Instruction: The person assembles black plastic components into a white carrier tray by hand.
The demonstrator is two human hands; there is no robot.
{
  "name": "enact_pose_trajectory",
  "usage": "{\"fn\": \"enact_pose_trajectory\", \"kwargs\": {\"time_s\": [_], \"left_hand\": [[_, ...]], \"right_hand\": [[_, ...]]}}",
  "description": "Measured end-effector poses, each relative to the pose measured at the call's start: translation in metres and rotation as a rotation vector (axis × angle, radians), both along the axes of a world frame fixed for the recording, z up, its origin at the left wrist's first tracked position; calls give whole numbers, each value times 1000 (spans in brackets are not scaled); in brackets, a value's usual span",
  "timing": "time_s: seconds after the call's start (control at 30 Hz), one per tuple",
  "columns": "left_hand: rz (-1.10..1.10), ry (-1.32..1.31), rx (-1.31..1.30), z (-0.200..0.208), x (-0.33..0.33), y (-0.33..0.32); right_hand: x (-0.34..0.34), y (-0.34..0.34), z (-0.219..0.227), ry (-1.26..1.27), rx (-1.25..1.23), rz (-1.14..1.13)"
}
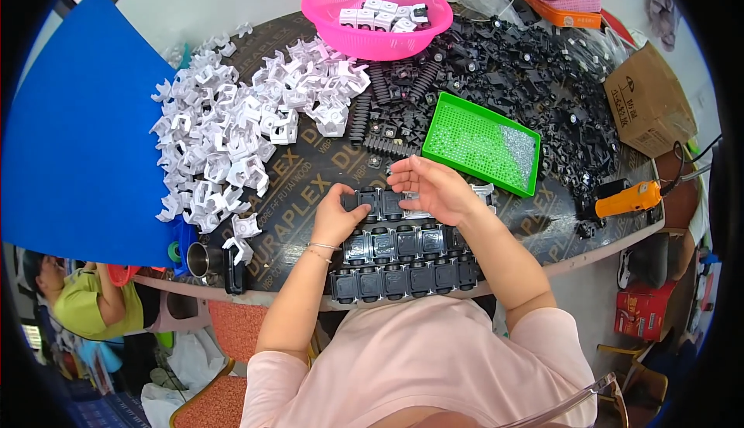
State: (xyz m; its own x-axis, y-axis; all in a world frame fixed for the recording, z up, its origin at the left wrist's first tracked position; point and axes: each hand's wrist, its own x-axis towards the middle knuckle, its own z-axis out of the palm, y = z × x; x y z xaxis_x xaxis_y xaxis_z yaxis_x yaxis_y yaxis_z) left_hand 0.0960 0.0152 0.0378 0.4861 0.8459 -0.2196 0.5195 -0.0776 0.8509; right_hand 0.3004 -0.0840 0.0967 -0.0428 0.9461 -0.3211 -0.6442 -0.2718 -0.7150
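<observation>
Three rows of black toy car chassis with small wheels lie side by side in front of me on the dark table. My left hand (339,219) has its thumb and fingers closed around the left end of the far row, on a black toy car chassis (370,201). Over the right part of that row is my right hand (439,189), its fingers stretched out and nothing visible in them. It hides some of the pieces below. Silvery parts show in the middle row (406,243); the near row (395,281) is mostly black.
White plastic shells (225,133) are heaped at the left, black parts (527,63) at the far right. A green tray (446,129) holds small silvery pieces. Behind stand a pink basin (329,32) with white-and-black pieces and a cardboard box (651,101). An orange-handled tool (629,199) lies right. Another person sits left.
</observation>
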Motion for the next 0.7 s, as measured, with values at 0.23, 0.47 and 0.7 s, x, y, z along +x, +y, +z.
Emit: {"fn": "enact_pose_trajectory", "kwargs": {"time_s": [0.23,0.47,0.7], "left_hand": [[1,11,24,-5,-2,1],[14,-16,2,-10,-3,3],[24,-34,-11,-2,-1,1]], "right_hand": [[-13,3,13,-116,9,40],[4,1,-1,374,72,-71],[56,-5,6,-8,95,-351]]}}
